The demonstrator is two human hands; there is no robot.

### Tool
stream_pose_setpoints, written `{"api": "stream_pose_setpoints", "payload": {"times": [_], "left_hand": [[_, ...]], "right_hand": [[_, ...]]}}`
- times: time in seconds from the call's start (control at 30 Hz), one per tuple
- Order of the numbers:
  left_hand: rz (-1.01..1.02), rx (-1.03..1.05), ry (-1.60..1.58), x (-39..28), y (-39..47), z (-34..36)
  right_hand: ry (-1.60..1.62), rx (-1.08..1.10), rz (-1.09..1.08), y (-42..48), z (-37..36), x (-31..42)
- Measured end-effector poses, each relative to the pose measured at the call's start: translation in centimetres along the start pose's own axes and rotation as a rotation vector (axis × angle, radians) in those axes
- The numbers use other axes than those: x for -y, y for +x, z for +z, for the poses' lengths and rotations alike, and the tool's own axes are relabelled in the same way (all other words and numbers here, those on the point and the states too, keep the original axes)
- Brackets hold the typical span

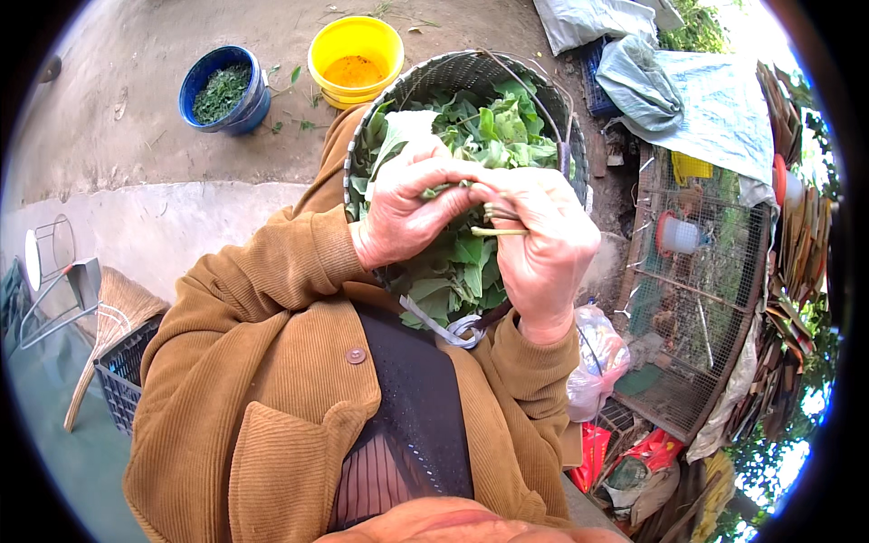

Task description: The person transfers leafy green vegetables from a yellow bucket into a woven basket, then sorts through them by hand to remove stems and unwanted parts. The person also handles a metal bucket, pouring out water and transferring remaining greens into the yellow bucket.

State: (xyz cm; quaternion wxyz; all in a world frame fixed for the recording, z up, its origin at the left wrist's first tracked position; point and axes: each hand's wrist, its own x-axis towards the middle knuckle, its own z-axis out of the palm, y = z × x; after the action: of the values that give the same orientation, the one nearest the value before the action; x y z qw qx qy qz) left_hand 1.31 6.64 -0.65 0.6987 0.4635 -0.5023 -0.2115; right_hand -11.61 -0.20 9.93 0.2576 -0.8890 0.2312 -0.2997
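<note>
My left hand (417, 203) and my right hand (543, 237) meet over a woven basket (352, 159) full of green leaves (468, 271). Several green stems (499, 231) are held in my right hand, their ends pointing left. My left hand's thumb and forefinger pinch close to my right fingertips; what lies between them is mostly hidden. A large pale leaf (405, 129) shows just behind my left hand. The basket stands in front of my body, with a thin curved handle on its right side and a pale strip tied at its near edge.
A blue bucket (261, 102) with chopped greens and a yellow bucket (356, 96) with orange-brown residue stand beyond the basket. At right are a wire mesh cage (699, 271) and a filled plastic bag (594, 366). A straw broom (122, 309) leans by a black crate (119, 394) at left.
</note>
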Motion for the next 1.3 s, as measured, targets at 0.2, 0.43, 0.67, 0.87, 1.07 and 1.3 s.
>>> {"api": "stream_pose_setpoints", "payload": {"times": [0.2,0.43,0.67,0.87,1.07,1.3], "left_hand": [[0.201,0.083,0.015,0.3,0.5,0.8],[0.067,0.297,0.061,0.8,1.5,-0.2],[0.166,0.385,0.233,1.3,2.4,-1.0],[-0.092,0.055,0.54,6.3,5.7,1.5],[0.316,-0.127,0.468,4.2,5.2,1.2],[0.425,-0.123,0.287,2.3,4.6,0.2]], "right_hand": [[0.004,-0.068,0.095,-1.5,0.4,-0.2],[0.157,-0.157,0.094,-1.5,0.3,-0.5],[0.481,-0.198,0.206,-1.9,0.0,-0.3],[0.525,-0.243,0.247,-0.8,0.5,-0.3],[-0.034,-0.153,0.23,-0.1,-0.1,-0.7],[-0.28,-0.1,0.034,0.3,0.6,0.3]]}}
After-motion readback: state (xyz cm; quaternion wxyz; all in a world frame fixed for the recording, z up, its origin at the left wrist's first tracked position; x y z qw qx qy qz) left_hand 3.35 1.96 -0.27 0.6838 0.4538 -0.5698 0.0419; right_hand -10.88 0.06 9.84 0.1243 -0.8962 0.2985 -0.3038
